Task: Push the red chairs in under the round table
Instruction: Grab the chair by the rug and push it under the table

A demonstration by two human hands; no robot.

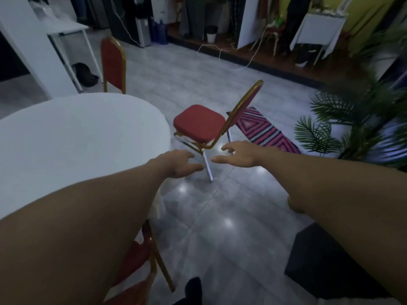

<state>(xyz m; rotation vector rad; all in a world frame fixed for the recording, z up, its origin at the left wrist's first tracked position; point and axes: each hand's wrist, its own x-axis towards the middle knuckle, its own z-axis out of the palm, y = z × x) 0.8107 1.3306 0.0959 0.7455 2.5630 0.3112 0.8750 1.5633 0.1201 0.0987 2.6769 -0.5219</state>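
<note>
A round table with a white cloth fills the left. A red chair with a gold frame stands apart from the table's right edge, its seat facing the table and its back away. A second red chair stands at the table's far side, only its backrest showing. A third red chair sits by the table's near edge, partly hidden under my left arm. My left hand and my right hand stretch forward, fingers apart, holding nothing, just short of the middle chair.
A pink striped rug lies behind the middle chair. Palm plants crowd the right side. A dark box sits at the lower right. A white desk stands at the back left, and cables trail across the grey tile floor.
</note>
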